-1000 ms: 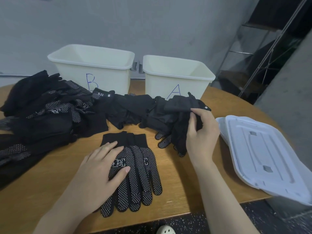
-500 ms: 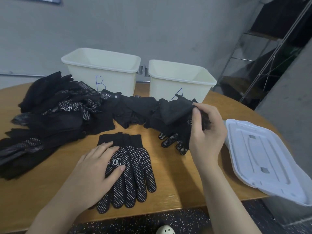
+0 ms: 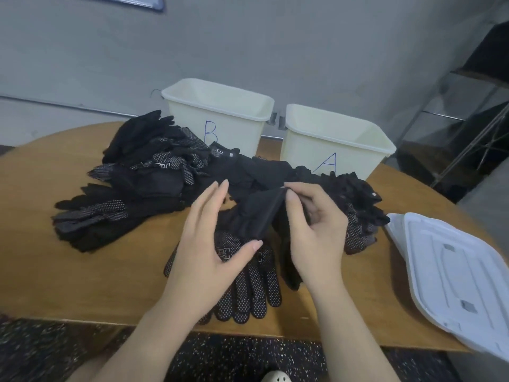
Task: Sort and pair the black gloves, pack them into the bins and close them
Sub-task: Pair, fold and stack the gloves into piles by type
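Round wooden worktop (image 3: 82, 271), seen from above and in front; two cream bins at the far edge, bin B (image 3: 217, 117) near 12 o'clock and bin A (image 3: 336, 139) near 1 o'clock, both without lids, insides not easy to see; big pile of black gloves (image 3: 132, 188) from 9 to 11 o'clock, many with small white dots; more black gloves in a row (image 3: 261, 172) just in front of the bins, ending in a crumpled heap (image 3: 360, 205) at 2 o'clock.

Dotted pair of gloves (image 3: 248, 285) flat near 6 o'clock, fingers toward the near edge, partly hidden under the left hand.

Right hand (image 3: 316, 232) near the middle, fingers curled and thumb pinching the cuff of a plain black glove (image 3: 259, 213); glove lifted off the worktop, its lower part hanging over the dotted pair.

Left hand (image 3: 209, 244) just left of that glove, fingers straight and spread, thumb out toward the cloth; touching it or not, cannot tell; holding nothing.

White lids (image 3: 454, 277) stacked at 4 o'clock, sticking out past the worktop edge; grey wall (image 3: 248, 45) behind; dark speckled floor (image 3: 55, 354) below.
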### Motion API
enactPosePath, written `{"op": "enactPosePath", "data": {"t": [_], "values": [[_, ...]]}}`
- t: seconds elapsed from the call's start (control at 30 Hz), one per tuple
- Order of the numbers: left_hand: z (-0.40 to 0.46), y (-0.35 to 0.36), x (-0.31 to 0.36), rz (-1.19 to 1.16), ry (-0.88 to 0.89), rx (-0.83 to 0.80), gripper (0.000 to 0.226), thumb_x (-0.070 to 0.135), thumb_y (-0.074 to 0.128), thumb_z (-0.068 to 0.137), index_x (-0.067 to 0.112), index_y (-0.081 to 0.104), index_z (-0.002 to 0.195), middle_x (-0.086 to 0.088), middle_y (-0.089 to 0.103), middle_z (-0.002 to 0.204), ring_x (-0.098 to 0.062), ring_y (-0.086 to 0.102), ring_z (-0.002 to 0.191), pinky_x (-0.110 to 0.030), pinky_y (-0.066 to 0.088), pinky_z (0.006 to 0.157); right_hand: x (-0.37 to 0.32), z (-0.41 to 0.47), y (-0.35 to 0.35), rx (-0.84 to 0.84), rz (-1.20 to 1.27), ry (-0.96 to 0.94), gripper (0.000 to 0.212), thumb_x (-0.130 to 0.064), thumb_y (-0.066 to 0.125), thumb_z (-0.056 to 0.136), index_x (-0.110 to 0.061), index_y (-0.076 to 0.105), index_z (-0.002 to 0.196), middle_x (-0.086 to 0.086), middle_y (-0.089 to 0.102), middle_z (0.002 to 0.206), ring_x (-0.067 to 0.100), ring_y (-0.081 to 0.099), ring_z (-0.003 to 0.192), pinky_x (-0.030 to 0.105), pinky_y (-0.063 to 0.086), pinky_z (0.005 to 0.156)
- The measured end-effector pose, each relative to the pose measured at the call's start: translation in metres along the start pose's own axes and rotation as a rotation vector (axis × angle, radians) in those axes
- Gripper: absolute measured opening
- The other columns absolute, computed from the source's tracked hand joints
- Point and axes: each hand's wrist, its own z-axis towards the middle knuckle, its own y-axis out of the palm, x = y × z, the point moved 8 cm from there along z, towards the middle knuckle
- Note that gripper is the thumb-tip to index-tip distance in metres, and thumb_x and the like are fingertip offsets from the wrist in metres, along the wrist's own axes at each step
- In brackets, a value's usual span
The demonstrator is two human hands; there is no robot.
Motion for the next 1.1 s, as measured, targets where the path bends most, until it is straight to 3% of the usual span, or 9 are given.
{"op": "enactPosePath", "data": {"t": [0.1,0.2,0.27,0.4,0.6,0.7,0.87,1.03,1.1], "values": [[0.005,0.0,-0.006,-0.013,-0.016,-0.002,0.056,0.049,0.072,0.089,0.044,0.056,0.143,0.026,0.042,0.153,0.0,0.039,0.144,-0.024,0.038,0.113,0.006,-0.003,0.022,-0.146,-0.016,0.054,0.013,-0.008,0.065,0.099,-0.014,0.076,0.103,-0.004,0.076,0.099,0.016,0.072,0.098,0.031,0.058,0.087],[0.007,-0.009,-0.012,-0.079,-0.046,0.075,0.018,0.036,0.066,0.1,0.033,0.075,0.115,0.022,0.069,0.117,0.0,0.063,0.114,-0.022,0.051,0.095,0.014,-0.006,0.039,-0.255,-0.044,0.124,0.011,-0.011,0.068,0.097,-0.017,0.076,0.103,-0.008,0.077,0.099,0.011,0.073,0.096,0.035,0.059,0.086],[0.007,-0.016,-0.024,-0.164,-0.147,0.108,0.014,0.031,0.064,0.1,0.033,0.078,0.105,0.019,0.075,0.099,-0.002,0.07,0.097,-0.022,0.054,0.083,0.023,-0.009,0.049,-0.351,-0.059,0.192,0.013,-0.018,0.073,0.095,-0.02,0.074,0.107,-0.009,0.076,0.103,0.006,0.071,0.099,0.036,0.059,0.091],[0.008,-0.035,-0.047,-0.227,-0.282,0.213,0.016,0.023,0.066,0.1,0.026,0.074,0.086,0.009,0.074,0.082,-0.009,0.07,0.081,-0.034,0.054,0.072,0.033,-0.025,0.066,-0.58,-0.217,0.204,0.046,-0.045,0.082,0.079,-0.031,0.067,0.121,-0.017,0.067,0.118,-0.002,0.064,0.11,0.019,0.051,0.096],[0.005,-0.059,-0.055,-0.25,-0.277,0.306,0.014,0.026,0.068,0.098,0.023,0.074,0.086,0.01,0.075,0.083,-0.006,0.07,0.083,-0.04,0.059,0.077,0.036,-0.034,0.074,-0.672,-0.36,0.152,0.024,-0.023,0.078,0.086,-0.03,0.073,0.108,-0.019,0.071,0.103,0.0,0.066,0.099,0.032,0.055,0.094],[0.0,-0.069,-0.063,-0.341,-0.329,0.384,0.013,0.034,0.068,0.097,0.028,0.078,0.094,0.012,0.078,0.095,-0.008,0.073,0.096,-0.045,0.061,0.089,0.039,-0.035,0.07,-0.667,-0.403,0.18,0.011,-0.023,0.076,0.089,-0.03,0.071,0.097,-0.017,0.073,0.092,-0.001,0.067,0.091,0.026,0.054,0.086],[-0.006,-0.075,-0.066,-0.541,-0.384,0.399,0.011,0.033,0.07,0.097,0.029,0.08,0.098,0.007,0.079,0.105,-0.013,0.074,0.105,-0.041,0.062,0.09,0.031,-0.037,0.073,-0.658,-0.41,0.176,0.003,-0.031,0.074,0.092,-0.03,0.073,0.095,-0.02,0.071,0.085,-0.002,0.066,0.089,0.018,0.05,0.084],[-0.004,-0.084,-0.045,-0.557,-0.268,0.391,0.013,0.028,0.069,0.098,0.025,0.08,0.103,0.006,0.079,0.105,-0.012,0.074,0.105,-0.025,0.061,0.084,0.01,-0.04,0.084,-0.717,-0.248,0.157,0.026,-0.03,0.073,0.089,-0.039,0.067,0.112,-0.021,0.07,0.108,-0.004,0.063,0.106,0.005,0.043,0.088],[-0.004,-0.086,-0.04,-0.509,-0.259,0.397,0.012,0.028,0.07,0.098,0.024,0.08,0.102,0.007,0.079,0.101,-0.01,0.074,0.102,-0.024,0.061,0.084,-0.001,-0.039,0.084,-0.706,-0.121,0.164,0.027,-0.026,0.07,0.093,-0.042,0.067,0.114,-0.02,0.072,0.109,0.0,0.065,0.108,0.008,0.046,0.089]]}}
